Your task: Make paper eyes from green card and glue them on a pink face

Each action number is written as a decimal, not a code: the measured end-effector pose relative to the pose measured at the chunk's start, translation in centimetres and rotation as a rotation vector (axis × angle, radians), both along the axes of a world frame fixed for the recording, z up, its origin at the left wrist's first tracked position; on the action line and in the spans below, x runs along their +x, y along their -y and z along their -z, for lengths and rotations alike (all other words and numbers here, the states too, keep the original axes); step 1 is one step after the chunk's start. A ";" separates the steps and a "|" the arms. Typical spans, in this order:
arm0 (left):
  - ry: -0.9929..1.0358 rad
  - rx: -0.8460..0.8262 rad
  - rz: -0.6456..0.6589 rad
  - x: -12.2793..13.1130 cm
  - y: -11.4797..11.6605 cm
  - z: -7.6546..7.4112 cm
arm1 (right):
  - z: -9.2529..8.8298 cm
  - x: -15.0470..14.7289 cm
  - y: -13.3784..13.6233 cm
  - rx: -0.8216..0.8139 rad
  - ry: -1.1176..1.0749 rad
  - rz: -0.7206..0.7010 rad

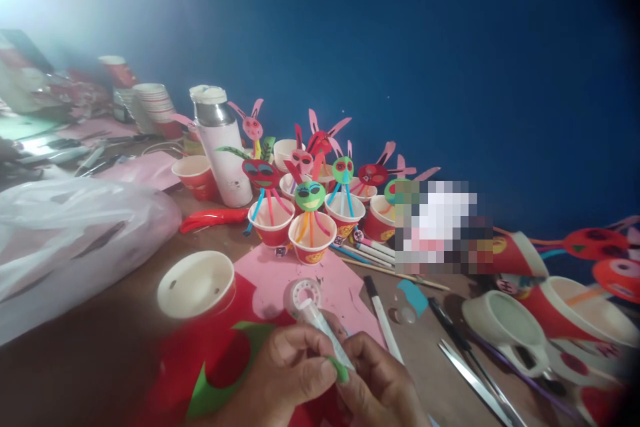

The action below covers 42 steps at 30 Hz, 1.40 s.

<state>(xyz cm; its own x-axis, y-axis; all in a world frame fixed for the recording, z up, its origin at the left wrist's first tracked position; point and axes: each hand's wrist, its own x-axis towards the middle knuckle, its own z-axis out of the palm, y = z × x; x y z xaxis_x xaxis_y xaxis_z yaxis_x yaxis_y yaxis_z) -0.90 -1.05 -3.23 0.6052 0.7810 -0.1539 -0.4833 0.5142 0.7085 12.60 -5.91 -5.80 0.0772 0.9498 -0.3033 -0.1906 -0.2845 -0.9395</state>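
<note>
My left hand (287,373) and my right hand (377,383) meet low in the middle of the head view. Their fingertips pinch a small green paper piece (339,369) from both sides. A whitish tube (320,328), perhaps glue, slants up behind the fingers; which hand touches it, if either, I cannot tell. Beyond the tube's tip, a small white ring-shaped object (306,293) lies on pink paper (265,273). Cut green paper (207,390) lies beside my left hand, over a red sheet (175,360). A white-capped pen (383,320) lies beyond my right hand.
Red paper cups with paper bunny faces (310,196) stand in a group ahead. Behind them are a white flask (225,160) and a blue wall. A cup with holes (197,283) and a plastic bag (75,240) are left; scissors (475,380) and a mug (505,327) are right.
</note>
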 end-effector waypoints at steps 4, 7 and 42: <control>-0.116 -0.023 -0.072 0.1 -0.3 -0.3 | -1.0 1.1 -0.7 -0.031 0.142 0.069; -0.181 -0.079 -0.112 0.2 -1.0 -0.3 | -2.7 2.7 -1.1 0.022 0.254 0.216; -0.332 0.012 -0.048 0.0 -1.6 -0.7 | -6.5 4.3 0.0 0.934 1.264 -0.023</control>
